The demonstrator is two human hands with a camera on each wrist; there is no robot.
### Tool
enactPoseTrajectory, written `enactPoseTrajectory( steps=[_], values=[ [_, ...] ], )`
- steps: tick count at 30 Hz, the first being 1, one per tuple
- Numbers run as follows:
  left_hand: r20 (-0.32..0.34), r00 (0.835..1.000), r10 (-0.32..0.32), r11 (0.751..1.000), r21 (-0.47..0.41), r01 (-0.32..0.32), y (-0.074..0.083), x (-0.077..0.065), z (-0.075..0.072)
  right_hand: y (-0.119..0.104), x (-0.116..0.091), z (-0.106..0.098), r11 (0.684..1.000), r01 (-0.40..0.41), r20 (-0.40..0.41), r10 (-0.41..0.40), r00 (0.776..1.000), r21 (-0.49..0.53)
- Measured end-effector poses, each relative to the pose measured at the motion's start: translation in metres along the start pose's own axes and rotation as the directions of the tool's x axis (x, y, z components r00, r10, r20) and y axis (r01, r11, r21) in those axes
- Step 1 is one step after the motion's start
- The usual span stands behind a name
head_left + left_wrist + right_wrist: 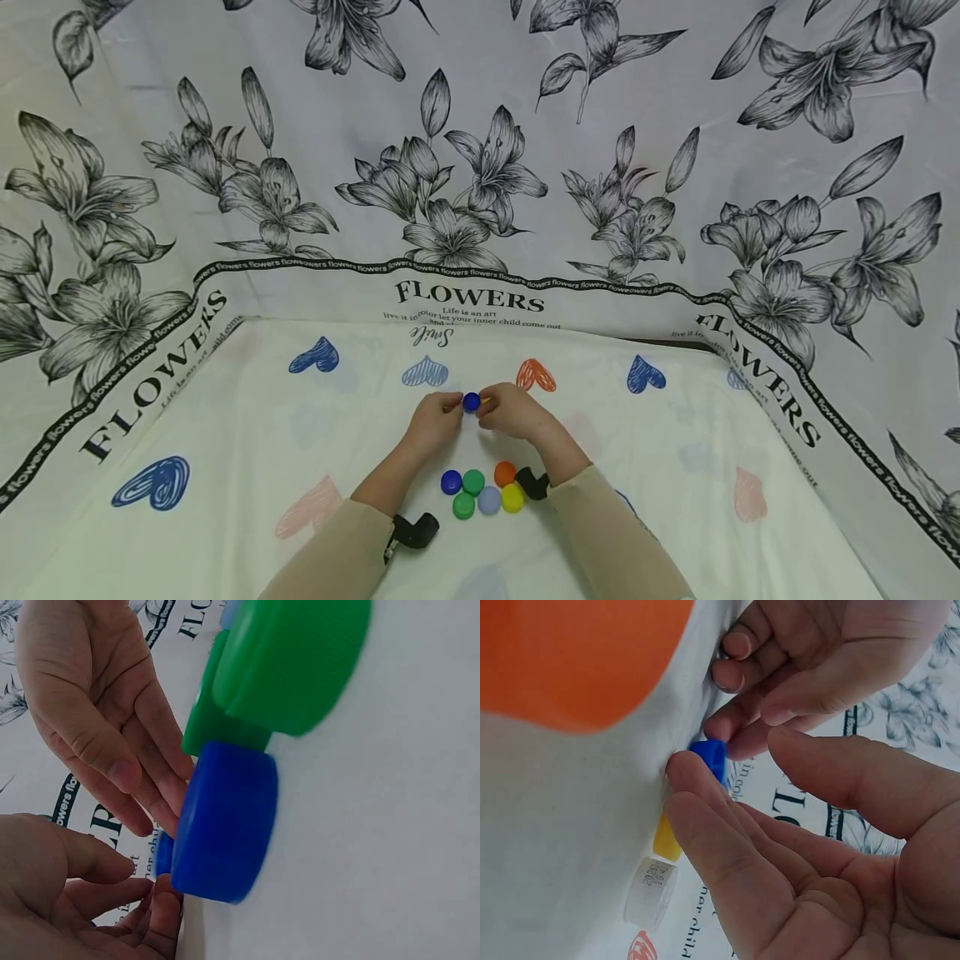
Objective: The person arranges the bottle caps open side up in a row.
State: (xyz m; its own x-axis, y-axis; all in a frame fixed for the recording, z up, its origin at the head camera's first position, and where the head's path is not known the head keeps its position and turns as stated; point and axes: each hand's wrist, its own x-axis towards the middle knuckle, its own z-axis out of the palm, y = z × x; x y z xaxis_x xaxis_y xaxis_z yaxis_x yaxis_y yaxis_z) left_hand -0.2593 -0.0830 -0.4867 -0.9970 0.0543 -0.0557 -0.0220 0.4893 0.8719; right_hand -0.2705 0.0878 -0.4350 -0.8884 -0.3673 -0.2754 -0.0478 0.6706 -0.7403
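Note:
A small blue bottle cap [471,402] lies on the white cloth between my two hands; it also shows in the right wrist view as a blue cap [711,756]. My left hand [437,418] is at the cap's left side, fingertips next to it, thumb apart from the fingers. From the right, my right hand [517,412] reaches to the cap with nearly straight fingers [705,817] and the thumb held away. Past those fingers are a yellow cap [666,838] and a white cap [651,892] with printed digits, both mostly hidden by the right hand in the head view.
Nearer the body lies a cluster of caps: a blue cap [451,482], two green ones, an orange cap [506,473], a pale blue cap [489,500] and a yellow cap [513,498]. A flower-printed curtain [480,208] stands behind the heart-patterned cloth [247,433].

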Motion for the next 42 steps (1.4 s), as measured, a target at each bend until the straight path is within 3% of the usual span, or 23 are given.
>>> enactPoseTrajectory(
  steps=[7, 11, 14, 16, 19, 22, 24, 26, 29, 32, 35, 38, 40, 42],
  values=[
    [0.014, 1.0, -0.009, 1.0, 0.014, 0.009, 0.004, -0.001, 0.001, 0.001, -0.002, -0.001, 1.0, -0.002, 0.01, 0.002, 1.0, 0.011],
    [0.032, 0.999, 0.012, 0.999, 0.036, -0.013, 0.007, -0.003, -0.004, 0.002, -0.007, -0.01, 0.999, 0.037, 0.023, -0.036, 0.999, -0.037],
    [0.073, 0.997, 0.012, 0.999, 0.05, -0.015, 0.009, -0.005, -0.01, 0.005, -0.016, -0.024, 0.992, 0.058, 0.022, -0.056, 0.998, -0.116],
    [0.137, 0.991, 0.001, 0.998, 0.066, -0.01, 0.012, -0.008, -0.014, 0.01, -0.024, -0.032, 0.984, 0.055, 0.026, -0.051, 0.998, -0.171],
    [0.279, 0.96, 0.016, 0.993, 0.111, -0.049, 0.017, -0.016, -0.013, 0.019, -0.039, -0.035, 0.968, 0.017, 0.065, -0.001, 0.998, -0.25],
    [0.421, 0.905, 0.06, 0.976, 0.165, -0.141, 0.025, -0.028, -0.004, 0.026, -0.05, -0.028, 0.944, -0.001, 0.129, 0.047, 0.991, -0.331],
    [0.472, 0.877, 0.083, 0.961, 0.197, -0.196, 0.029, -0.037, 0.003, 0.028, -0.054, -0.02, 0.932, 0.006, 0.166, 0.058, 0.984, -0.363],
    [0.487, 0.868, 0.096, 0.942, 0.238, -0.238, 0.031, -0.044, 0.01, 0.028, -0.054, -0.013, 0.92, 0.048, 0.183, 0.026, 0.983, -0.389],
    [0.466, 0.879, 0.102, 0.919, 0.295, -0.263, 0.032, -0.05, 0.016, 0.026, -0.054, -0.004, 0.901, 0.121, 0.179, -0.049, 0.983, -0.417],
    [0.443, 0.89, 0.105, 0.916, 0.305, -0.26, 0.031, -0.052, 0.017, 0.025, -0.053, 0.0, 0.885, 0.167, 0.167, -0.103, 0.98, -0.434],
    [0.449, 0.885, 0.123, 0.931, 0.258, -0.26, 0.031, -0.049, 0.014, 0.025, -0.052, -0.003, 0.885, 0.188, 0.165, -0.128, 0.978, -0.425],
    [0.449, 0.884, 0.129, 0.953, 0.189, -0.235, 0.033, -0.041, 0.009, 0.027, -0.05, -0.012, 0.909, 0.196, 0.149, -0.15, 0.977, -0.368],
    [0.425, 0.898, 0.119, 0.97, 0.142, -0.195, 0.036, -0.034, 0.007, 0.029, -0.049, -0.021, 0.931, 0.189, 0.116, -0.16, 0.98, -0.312],
    [0.377, 0.921, 0.096, 0.986, 0.09, -0.14, 0.04, -0.027, 0.007, 0.031, -0.047, -0.031, 0.951, 0.17, 0.075, -0.156, 0.985, -0.257]
  ],
)
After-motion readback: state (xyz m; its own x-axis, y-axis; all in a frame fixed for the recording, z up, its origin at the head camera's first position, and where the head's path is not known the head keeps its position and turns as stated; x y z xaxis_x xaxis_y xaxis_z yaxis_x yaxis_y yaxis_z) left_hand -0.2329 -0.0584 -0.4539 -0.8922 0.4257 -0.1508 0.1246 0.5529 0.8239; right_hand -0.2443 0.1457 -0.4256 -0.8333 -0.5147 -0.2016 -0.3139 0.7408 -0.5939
